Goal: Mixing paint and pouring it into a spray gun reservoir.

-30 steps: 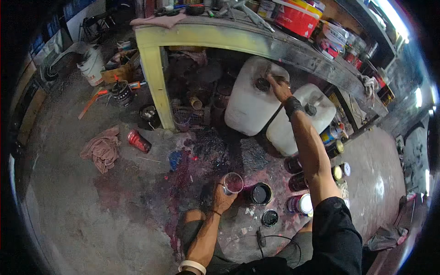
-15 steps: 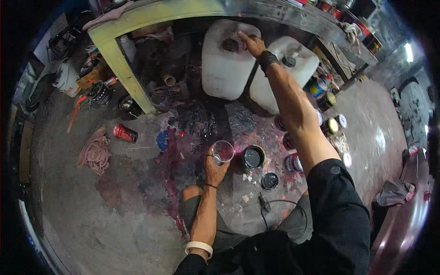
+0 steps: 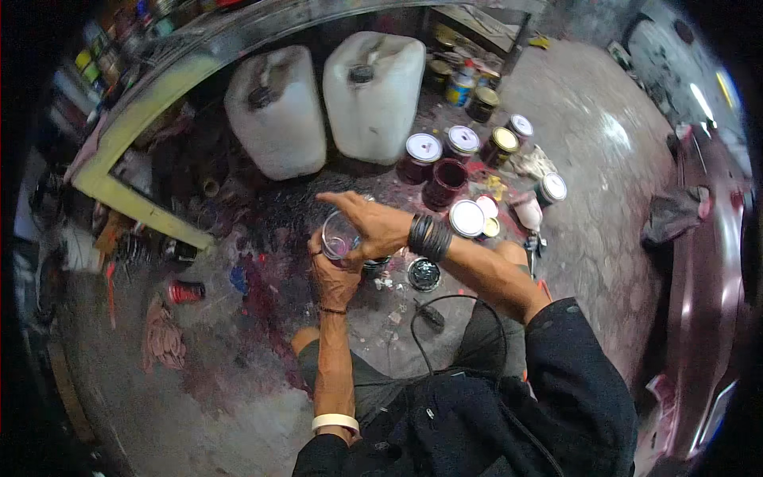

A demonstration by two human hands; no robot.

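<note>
My left hand [image 3: 334,278] is closed round a clear plastic cup [image 3: 332,226], held upright above the stained floor. A little reddish or purplish colour shows low inside the cup. Across the cup's right side reaches my right hand [image 3: 377,226], its fingers stretched out over the rim and its thumb near the left hand. Whether it touches the cup, I cannot tell. An opened can of black paint [image 3: 376,266] is mostly hidden below the hands. To its right lies a round lid coated in wet black [image 3: 424,274].
Two large white jugs [image 3: 278,111] [image 3: 375,99] stand ahead beneath a yellow-grey frame [image 3: 147,205]. Several paint cans, among them an open dark red one [image 3: 447,181], crowd the right. A red cup [image 3: 186,292] and a rag [image 3: 163,338] lie left; a black cable [image 3: 429,314] crosses near my legs.
My right hand has come back from the jug's cap to the cup in my left hand. The view has swung right, bringing more paint cans into sight.
</note>
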